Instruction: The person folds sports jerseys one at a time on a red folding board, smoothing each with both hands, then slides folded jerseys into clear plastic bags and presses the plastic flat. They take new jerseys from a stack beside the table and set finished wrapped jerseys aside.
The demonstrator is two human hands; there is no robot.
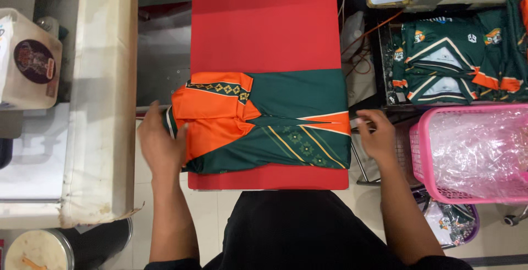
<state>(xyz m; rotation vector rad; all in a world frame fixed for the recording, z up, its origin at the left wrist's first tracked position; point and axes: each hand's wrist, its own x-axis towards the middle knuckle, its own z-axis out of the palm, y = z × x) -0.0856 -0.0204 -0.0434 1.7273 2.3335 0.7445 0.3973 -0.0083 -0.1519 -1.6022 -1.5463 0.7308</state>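
Observation:
A folded green and orange jersey (pixel 286 121) lies across the near part of a red board (pixel 264 22). Its orange sleeve and patterned collar face left. My left hand (pixel 159 143) rests against the jersey's left edge, fingers spread along the orange part. My right hand (pixel 377 132) sits at the jersey's right edge, fingertips touching the orange and white trim there. Neither hand lifts the cloth off the board.
A pink basket (pixel 421 154) lined with clear plastic stands at the right. Behind it a stack of similar jerseys (pixel 451 61) lies on a shelf. A white counter (pixel 104 83) runs along the left, with a lidded container (pixel 27 61) on it. Cables hang near the board's right side.

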